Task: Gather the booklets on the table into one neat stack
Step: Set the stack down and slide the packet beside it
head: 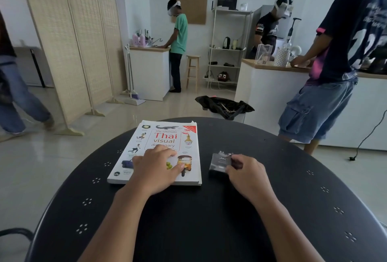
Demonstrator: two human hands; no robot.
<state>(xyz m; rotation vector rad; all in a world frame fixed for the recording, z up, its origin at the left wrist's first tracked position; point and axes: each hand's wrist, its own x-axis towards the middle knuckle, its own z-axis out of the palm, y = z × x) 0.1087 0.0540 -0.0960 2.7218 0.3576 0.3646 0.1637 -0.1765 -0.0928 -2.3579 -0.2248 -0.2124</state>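
A large white booklet titled "Thai visual dictionary" [165, 138] lies flat on the round black table [199, 219], left of centre. My left hand [156, 168] rests palm down on its near half, fingers curled and pressing the cover. To its right lies a small dark grey booklet [219, 162], tilted slightly. My right hand [247, 172] pinches that small booklet's right edge between thumb and fingers. A gap of bare table separates the two booklets.
The table has small perforated patterns and a curved far edge. Beyond it stand a black-bagged bin [226, 107], a white counter [293, 94] with a person at it on the right, folding screens [69, 48] on the left, and other people further back.
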